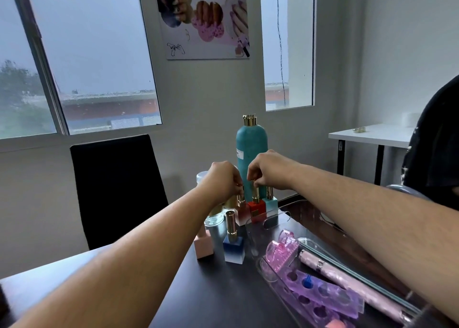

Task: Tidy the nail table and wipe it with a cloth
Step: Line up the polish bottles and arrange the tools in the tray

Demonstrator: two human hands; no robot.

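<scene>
My left hand [224, 180] pinches the gold cap of the pink bottle [241, 212] and my right hand [267, 170] the red bottle [257, 209], both just in front of the tall teal bottle [251, 151]. I should lift them straight up, keeping them upright, clear of the neighbouring light-blue bottle [271, 203].

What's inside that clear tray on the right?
The clear tray holds purple toe separators, a pink brush and a pale pink pen-like tool. The right forearm covers its far side.
</scene>
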